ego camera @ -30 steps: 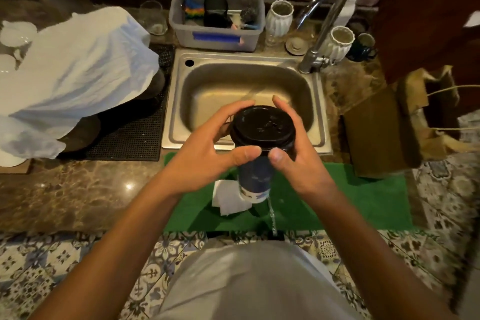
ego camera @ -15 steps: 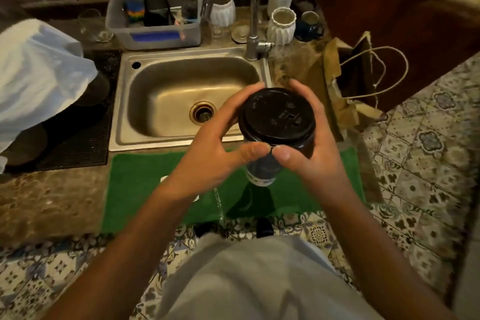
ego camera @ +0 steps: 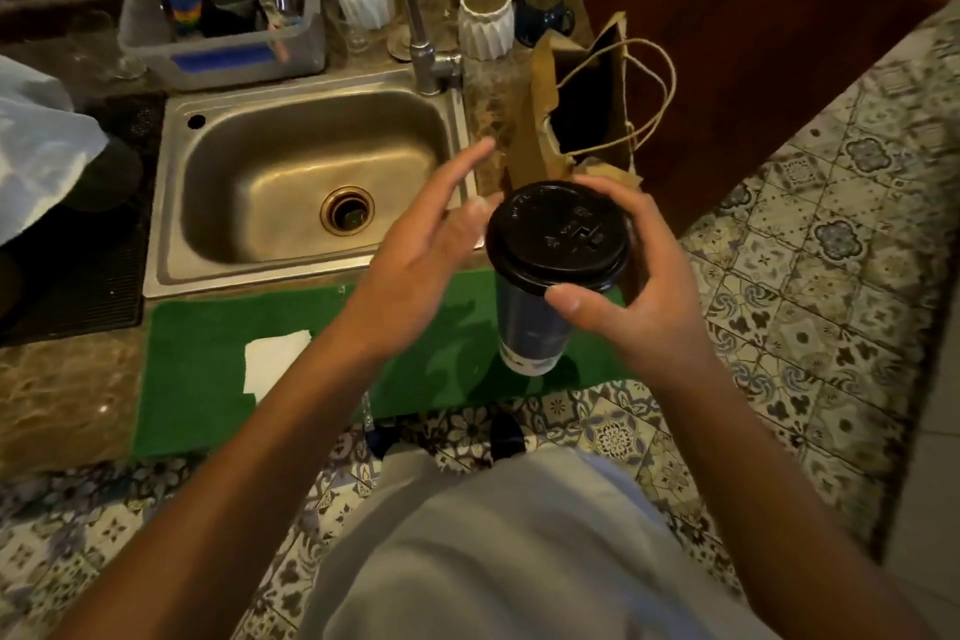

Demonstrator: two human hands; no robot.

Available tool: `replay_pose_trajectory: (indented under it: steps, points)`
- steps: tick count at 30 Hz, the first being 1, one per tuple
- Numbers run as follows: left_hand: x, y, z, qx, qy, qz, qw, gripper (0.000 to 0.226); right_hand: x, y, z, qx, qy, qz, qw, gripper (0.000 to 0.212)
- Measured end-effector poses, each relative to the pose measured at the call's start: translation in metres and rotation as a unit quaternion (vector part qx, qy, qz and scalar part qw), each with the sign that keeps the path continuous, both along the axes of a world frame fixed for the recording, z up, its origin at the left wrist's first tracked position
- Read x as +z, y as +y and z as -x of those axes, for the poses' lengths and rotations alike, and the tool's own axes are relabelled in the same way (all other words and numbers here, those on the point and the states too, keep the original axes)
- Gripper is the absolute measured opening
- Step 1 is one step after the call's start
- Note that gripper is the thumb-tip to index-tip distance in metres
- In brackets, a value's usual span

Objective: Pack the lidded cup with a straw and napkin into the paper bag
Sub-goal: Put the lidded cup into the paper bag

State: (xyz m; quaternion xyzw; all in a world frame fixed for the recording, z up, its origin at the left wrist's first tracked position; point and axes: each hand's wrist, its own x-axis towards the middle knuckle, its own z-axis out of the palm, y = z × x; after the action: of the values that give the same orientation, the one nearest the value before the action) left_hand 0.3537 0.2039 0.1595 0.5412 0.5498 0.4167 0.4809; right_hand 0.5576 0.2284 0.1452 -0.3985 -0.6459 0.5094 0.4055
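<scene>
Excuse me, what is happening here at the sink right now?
A person stands at a counter and holds a dark cup with a black lid in the right hand, above a green mat. The left hand is open beside the cup, fingers spread, not gripping it. A brown paper bag stands open just beyond, right of the sink. A white napkin lies on the mat. Nothing is visibly packed yet.

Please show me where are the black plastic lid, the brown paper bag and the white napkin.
black plastic lid [ego camera: 558, 229], head view, on its flat top.
brown paper bag [ego camera: 535, 120], head view, on its left outer wall.
white folded napkin [ego camera: 272, 359], head view, on its middle.
</scene>
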Motion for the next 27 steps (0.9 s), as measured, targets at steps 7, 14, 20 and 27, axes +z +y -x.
replay_pose_trajectory:
  steps: [7,14,20,27]
  points:
    - [-0.005,0.073,-0.015,0.125,0.17,0.002,0.978,0.081,-0.02,-0.015,-0.034,-0.078,-0.019,0.035,0.996,0.075]
    - [-0.018,0.15,-0.047,0.056,0.28,0.012,0.958,0.098,-0.027,-0.026,-0.061,-0.088,-0.032,0.046,0.995,0.07]
    - [-0.054,0.159,-0.045,0.102,0.272,0.026,0.957,0.082,-0.032,-0.033,-0.067,-0.099,-0.026,0.064,0.993,0.075]
    - [-0.05,0.126,-0.012,0.101,0.132,0.04,0.985,0.072,-0.032,-0.027,-0.058,-0.102,0.001,0.082,0.991,0.074]
